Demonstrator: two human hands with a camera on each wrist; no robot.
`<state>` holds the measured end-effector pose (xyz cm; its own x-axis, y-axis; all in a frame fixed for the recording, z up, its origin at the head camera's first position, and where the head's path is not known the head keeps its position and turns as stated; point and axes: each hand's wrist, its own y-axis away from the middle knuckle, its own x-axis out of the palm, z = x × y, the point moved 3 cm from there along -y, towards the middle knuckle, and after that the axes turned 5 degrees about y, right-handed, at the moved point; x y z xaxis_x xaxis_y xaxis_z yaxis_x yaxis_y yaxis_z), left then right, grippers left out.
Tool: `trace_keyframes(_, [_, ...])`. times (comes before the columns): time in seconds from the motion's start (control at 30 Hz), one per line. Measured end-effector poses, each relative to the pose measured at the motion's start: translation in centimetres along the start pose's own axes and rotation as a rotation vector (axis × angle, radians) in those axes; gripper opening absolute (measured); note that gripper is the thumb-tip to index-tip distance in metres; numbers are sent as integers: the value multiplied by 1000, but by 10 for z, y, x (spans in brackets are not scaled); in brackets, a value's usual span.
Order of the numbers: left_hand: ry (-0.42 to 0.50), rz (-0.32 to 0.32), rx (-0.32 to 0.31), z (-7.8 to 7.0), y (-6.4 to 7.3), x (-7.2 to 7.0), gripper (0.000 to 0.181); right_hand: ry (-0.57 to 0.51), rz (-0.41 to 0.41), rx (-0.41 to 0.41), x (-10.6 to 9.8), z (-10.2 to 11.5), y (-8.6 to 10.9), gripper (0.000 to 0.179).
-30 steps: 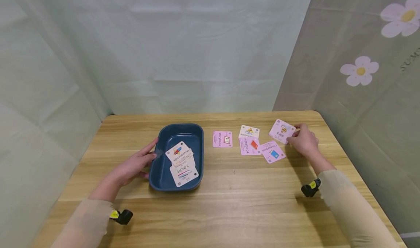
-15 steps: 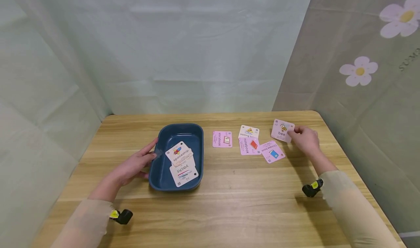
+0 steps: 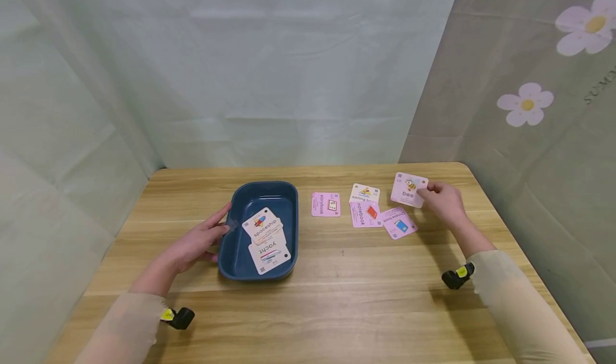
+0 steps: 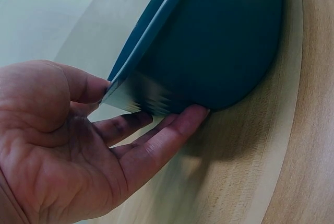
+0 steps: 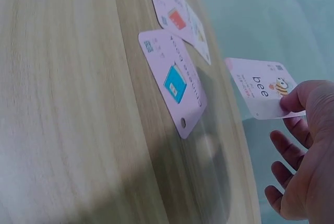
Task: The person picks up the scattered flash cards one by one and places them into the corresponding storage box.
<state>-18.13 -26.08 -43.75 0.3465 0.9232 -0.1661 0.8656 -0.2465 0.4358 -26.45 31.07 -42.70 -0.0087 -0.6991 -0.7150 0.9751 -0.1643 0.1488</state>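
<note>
My right hand (image 3: 445, 202) pinches a pink picture card (image 3: 409, 188) marked "bee" between thumb and fingers. In the right wrist view this bee card (image 5: 255, 85) is lifted off the table, its printed face showing. Below and left of it lies the pink "Chinese book" card (image 3: 399, 223). My left hand (image 3: 199, 244) holds the left side of a deep blue plastic bin (image 3: 294, 203). The left wrist view has the thumb at the bin's rim and the fingers (image 4: 175, 135) against its outer wall. Inside the bin are a "spaceship" card (image 3: 262, 226) and a "yacht" card (image 3: 270, 257), overlapping.
A "notebook" card (image 3: 367, 215) overlaps a "sailing boat" card (image 3: 364, 192) in the middle of the table (image 3: 366, 300). The "storybook" card (image 3: 326, 204) lies between them and the bin. Hanging cloth (image 3: 289, 86) stands behind the table and at both sides.
The bee card has turned more upright in my right hand, then shifted slightly left and up. My left hand and the bin have kept their place.
</note>
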Motion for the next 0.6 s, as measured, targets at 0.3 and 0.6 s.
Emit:
trace_keyframes(0.3, [1,-1,0,0,0,0,66,-9,2,-30,3,12,4,57])
trace_keyframes(0.6, [0,2,1,0,0,-1,67,1,-15,-103,7,22,6,48])
